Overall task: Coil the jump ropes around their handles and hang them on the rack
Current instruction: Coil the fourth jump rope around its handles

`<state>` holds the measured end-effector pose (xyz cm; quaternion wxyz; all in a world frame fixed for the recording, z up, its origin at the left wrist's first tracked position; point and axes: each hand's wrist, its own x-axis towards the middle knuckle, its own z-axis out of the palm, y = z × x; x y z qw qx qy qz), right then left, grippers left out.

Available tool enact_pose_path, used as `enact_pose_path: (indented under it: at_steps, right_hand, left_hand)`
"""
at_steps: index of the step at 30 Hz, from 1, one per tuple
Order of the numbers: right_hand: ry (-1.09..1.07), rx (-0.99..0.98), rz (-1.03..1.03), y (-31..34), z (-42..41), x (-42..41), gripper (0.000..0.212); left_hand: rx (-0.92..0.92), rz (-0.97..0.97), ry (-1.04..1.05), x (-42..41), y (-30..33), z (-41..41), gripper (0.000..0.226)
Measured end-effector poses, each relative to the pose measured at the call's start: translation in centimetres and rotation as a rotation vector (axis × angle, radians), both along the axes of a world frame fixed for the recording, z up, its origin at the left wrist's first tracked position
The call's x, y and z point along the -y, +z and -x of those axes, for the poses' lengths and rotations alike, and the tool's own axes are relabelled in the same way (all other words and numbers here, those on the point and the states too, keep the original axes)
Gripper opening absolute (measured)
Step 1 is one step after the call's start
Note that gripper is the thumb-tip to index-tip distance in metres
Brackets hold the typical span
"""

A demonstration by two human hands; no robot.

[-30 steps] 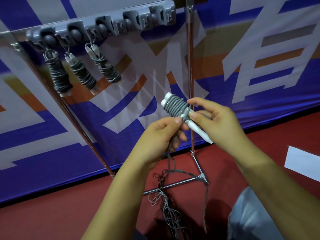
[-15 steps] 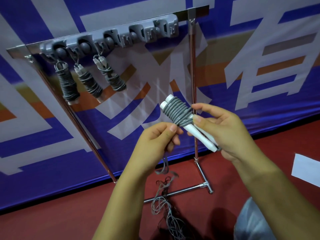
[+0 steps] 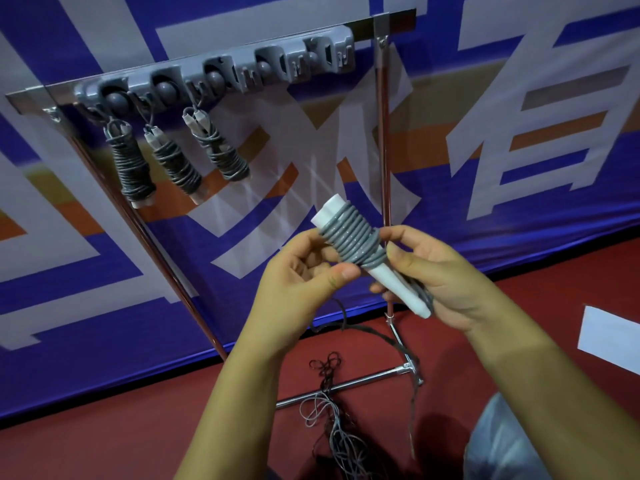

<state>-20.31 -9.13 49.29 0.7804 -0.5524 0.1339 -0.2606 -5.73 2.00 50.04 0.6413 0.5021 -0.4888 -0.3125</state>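
A pair of white jump rope handles (image 3: pixel 388 277) points up to the left, and grey rope (image 3: pixel 353 239) is coiled round its upper half. My right hand (image 3: pixel 446 282) grips the lower part of the handles, where a strand of rope loops past the tip. My left hand (image 3: pixel 304 275) is curled against the left side of the coil, thumb pointing at the handles. Loose rope (image 3: pixel 341 434) trails down to a tangle on the floor. Three coiled jump ropes (image 3: pixel 173 161) hang from the grey hook rack (image 3: pixel 214 72) at its left end.
The rack sits on a chrome stand with a right post (image 3: pixel 384 161), a slanted left post (image 3: pixel 149 244) and a foot bar (image 3: pixel 346 384) on the red floor. A blue and white banner (image 3: pixel 519 133) hangs behind. White paper (image 3: pixel 609 334) lies at right.
My left hand has come up round the left side of the coil. The rope now loops past the handles' lower tip in my right hand. The view shifted a little.
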Motion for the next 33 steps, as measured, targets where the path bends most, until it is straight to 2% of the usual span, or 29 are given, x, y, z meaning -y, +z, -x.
enact_pose_path:
  at_steps: [3,7,11,13,18,22,27,31,33]
  right_hand:
    - [-0.083,-0.016,0.078,-0.5,-0.3,0.1,0.032]
    - [-0.316,-0.045,0.284,-1.5,-1.0,0.0,0.023]
    - [-0.336,0.119,0.194,-1.8,-1.7,-1.3,0.013]
    - [-0.389,0.12,0.265,-1.7,-1.9,-1.4,0.006]
    - [-0.496,0.074,0.487,-1.5,-1.7,-2.0,0.016]
    - [-0.444,0.086,0.59,-1.2,-1.4,-2.8,0.012]
    - [-0.337,0.161,0.51,-0.9,-1.3,-2.9,0.02]
    - [-0.286,0.241,0.279,-0.7,-1.0,-2.4,0.023]
    - [-0.236,0.242,0.205,-0.5,-0.9,-2.1,0.037]
  left_hand:
    - [-0.016,0.015,0.047,-0.2,-0.1,0.4,0.031]
    - [-0.083,0.038,0.102,-0.1,0.2,1.3,0.033]
    - [-0.194,0.105,0.084,0.4,0.0,2.3,0.023]
    - [-0.28,0.135,0.07,0.6,-0.3,2.3,0.022]
    - [-0.347,0.178,0.123,0.7,-0.2,2.7,0.023]
    - [-0.417,0.243,0.154,1.0,0.4,2.9,0.024]
    - [-0.546,0.254,0.076,1.0,0.3,2.9,0.022]
    - [-0.554,0.251,-0.036,0.7,0.1,2.8,0.048]
    - [-0.545,0.235,-0.091,0.5,-0.1,2.6,0.054]
